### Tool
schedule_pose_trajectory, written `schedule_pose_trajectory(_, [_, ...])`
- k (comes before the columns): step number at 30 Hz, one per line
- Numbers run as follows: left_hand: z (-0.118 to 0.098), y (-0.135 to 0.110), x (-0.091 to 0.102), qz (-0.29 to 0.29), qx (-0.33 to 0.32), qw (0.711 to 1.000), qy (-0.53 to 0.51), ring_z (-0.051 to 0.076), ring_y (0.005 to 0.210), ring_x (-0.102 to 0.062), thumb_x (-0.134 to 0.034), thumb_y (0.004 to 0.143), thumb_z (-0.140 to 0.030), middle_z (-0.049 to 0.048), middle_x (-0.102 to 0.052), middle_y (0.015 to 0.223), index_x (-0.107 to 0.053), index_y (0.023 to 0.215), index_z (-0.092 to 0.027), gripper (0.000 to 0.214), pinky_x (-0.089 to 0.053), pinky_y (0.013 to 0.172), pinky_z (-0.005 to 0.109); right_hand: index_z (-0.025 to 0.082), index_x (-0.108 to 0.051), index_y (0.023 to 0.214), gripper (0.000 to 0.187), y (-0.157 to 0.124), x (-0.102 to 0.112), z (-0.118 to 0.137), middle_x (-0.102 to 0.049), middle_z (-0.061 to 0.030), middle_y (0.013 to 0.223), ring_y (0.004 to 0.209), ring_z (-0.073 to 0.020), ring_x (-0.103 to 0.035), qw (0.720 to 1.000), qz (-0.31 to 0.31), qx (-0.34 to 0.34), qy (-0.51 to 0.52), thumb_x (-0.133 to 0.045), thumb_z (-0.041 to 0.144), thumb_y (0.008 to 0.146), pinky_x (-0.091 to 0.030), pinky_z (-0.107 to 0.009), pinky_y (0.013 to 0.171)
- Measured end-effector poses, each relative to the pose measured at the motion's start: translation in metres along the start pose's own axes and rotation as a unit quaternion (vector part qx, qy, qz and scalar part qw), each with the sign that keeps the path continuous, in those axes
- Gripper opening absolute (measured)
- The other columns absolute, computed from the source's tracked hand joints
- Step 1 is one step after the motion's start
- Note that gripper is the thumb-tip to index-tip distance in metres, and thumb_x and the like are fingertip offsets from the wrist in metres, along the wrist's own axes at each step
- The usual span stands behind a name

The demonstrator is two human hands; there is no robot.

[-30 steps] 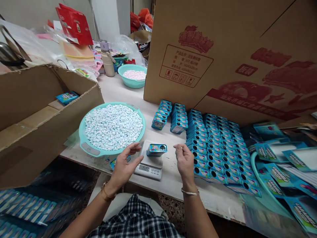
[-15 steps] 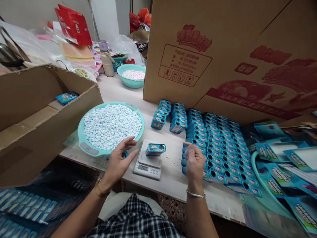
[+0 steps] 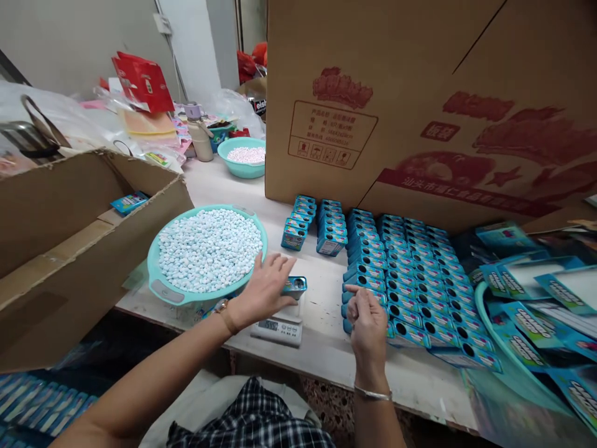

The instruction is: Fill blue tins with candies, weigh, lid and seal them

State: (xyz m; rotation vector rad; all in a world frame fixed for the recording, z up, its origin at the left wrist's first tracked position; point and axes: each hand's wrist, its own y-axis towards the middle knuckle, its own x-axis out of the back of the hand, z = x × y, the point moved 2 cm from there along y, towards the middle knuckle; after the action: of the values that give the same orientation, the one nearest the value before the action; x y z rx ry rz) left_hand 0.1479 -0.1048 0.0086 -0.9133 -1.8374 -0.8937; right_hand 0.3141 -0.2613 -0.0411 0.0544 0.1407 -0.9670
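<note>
My left hand reaches over a white digital scale, its fingers stretched and apart. Just past the fingers and thumb shows the right end of a small blue candy box standing on the scale; the hand covers the rest, and I cannot tell whether they touch. My right hand hovers beside rows of blue candy boxes, its fingers curled together with one pointing left. Whatever those curled fingers hold, if anything, is hidden. Left of the scale, a turquoise bowl is full of pale blue and white candies.
A large printed carton stands behind the boxes. On the left is an open cardboard box. A turquoise basin holding blue packaging sits at the right. Farther back are a bottle and a bowl of pinkish candies.
My left hand has moved right, from beside the bowl to over the scale, now partly covering the box there. My right hand stays curled by the rows. The view has shifted slightly.
</note>
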Motion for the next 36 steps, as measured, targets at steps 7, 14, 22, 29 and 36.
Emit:
schedule_pose_trajectory(7, [0.018, 0.054, -0.018, 0.041, -0.039, 0.995, 0.086, 0.032, 0.1, -0.056, -0.064, 0.07, -0.01, 0.0094, -0.065, 0.095, -0.061, 0.093, -0.019, 0.025, -0.015, 0.11, 0.068, 0.017, -0.066, 0.099, 0.04, 0.0, 0.003, -0.015, -0.029, 0.0069, 0.058, 0.05, -0.0078, -0.025, 0.999, 0.038, -0.017, -0.011, -0.056, 0.054, 0.09, -0.019, -0.022, 0.044])
schedule_pose_trajectory(14, [0.045, 0.106, -0.033, 0.002, -0.035, 0.993, 0.11, 0.034, 0.107, -0.058, -0.069, 0.07, -0.007, 0.0105, -0.064, 0.1, -0.064, 0.095, -0.013, 0.027, -0.013, 0.115, 0.064, 0.017, -0.065, 0.1, 0.042, 0.004, 0.009, -0.019, -0.028, 0.0073, 0.059, 0.05, -0.0077, -0.024, 0.999, 0.037, -0.036, 0.003, -0.057, 0.057, 0.088, -0.018, -0.022, 0.044])
schedule_pose_trajectory(22, [0.053, 0.072, 0.017, -0.088, 0.02, 0.994, 0.057, 0.029, 0.126, -0.048, -0.059, 0.085, -0.023, 0.0111, -0.057, 0.128, -0.05, 0.132, -0.016, 0.049, -0.017, 0.116, 0.058, 0.018, -0.065, 0.094, 0.04, 0.004, 0.003, -0.021, -0.028, 0.008, 0.057, 0.047, -0.0074, -0.023, 0.998, 0.032, -0.055, 0.021, -0.062, 0.056, 0.084, -0.017, -0.021, 0.042])
schedule_pose_trajectory(29, [0.062, -0.071, 0.075, -0.188, 0.115, 0.973, -0.063, 0.028, 0.119, -0.055, -0.063, 0.086, -0.041, 0.0088, -0.06, 0.126, -0.053, 0.129, -0.026, 0.047, -0.044, 0.101, 0.044, 0.021, -0.061, 0.091, 0.024, 0.01, -0.031, -0.026, -0.043, 0.0062, 0.062, 0.049, -0.0067, -0.036, 0.972, 0.071, -0.142, 0.176, -0.069, 0.036, 0.075, -0.027, -0.018, 0.042])
schedule_pose_trajectory(36, [0.057, -0.187, -0.009, -0.251, 0.279, 0.926, -0.036, 0.029, 0.111, -0.059, -0.07, 0.079, -0.046, 0.0114, -0.061, 0.117, -0.051, 0.121, -0.021, 0.053, -0.05, 0.095, 0.044, 0.02, -0.062, 0.091, 0.025, 0.002, -0.078, -0.036, -0.042, 0.0062, 0.065, 0.05, -0.0061, -0.036, 0.941, 0.14, -0.225, 0.208, -0.071, 0.037, 0.074, -0.03, -0.018, 0.042])
